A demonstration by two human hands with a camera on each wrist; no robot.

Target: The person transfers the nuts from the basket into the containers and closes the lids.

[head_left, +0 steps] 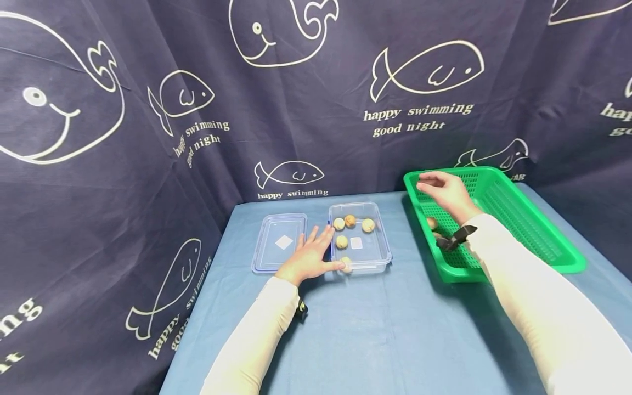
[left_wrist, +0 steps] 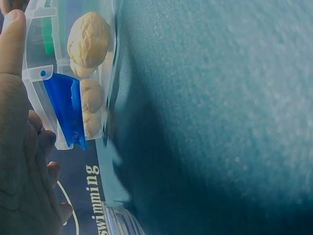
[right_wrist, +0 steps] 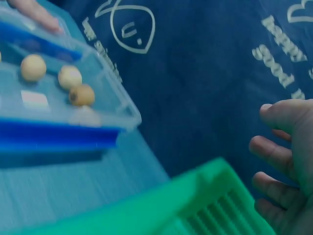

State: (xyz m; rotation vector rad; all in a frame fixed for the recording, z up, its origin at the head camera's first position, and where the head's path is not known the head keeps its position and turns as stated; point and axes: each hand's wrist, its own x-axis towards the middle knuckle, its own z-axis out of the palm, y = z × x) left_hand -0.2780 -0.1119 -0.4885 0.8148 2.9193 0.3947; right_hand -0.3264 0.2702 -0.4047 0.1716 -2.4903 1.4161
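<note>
Some tabletop (head_left: pixel 385 334) between container (head_left: pixel 371 249) and basket edge (head_left: pixel 461 276)

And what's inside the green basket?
Two walnuts show inside the green basket, near its left side; the black wrist strap partly covers one. The right hand and sleeve hide other parts, so I can't tell whether more lie there.

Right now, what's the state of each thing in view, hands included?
Clear container: open, five walnuts inside
Lid: off, flat on the cloth left of the container
Blue latches: unfastened
Green basket: uncovered, at least two brown round items inside, partly hidden
Left hand: fingers spread, at the container's left side
Right hand: holding nothing, above the basket
</note>
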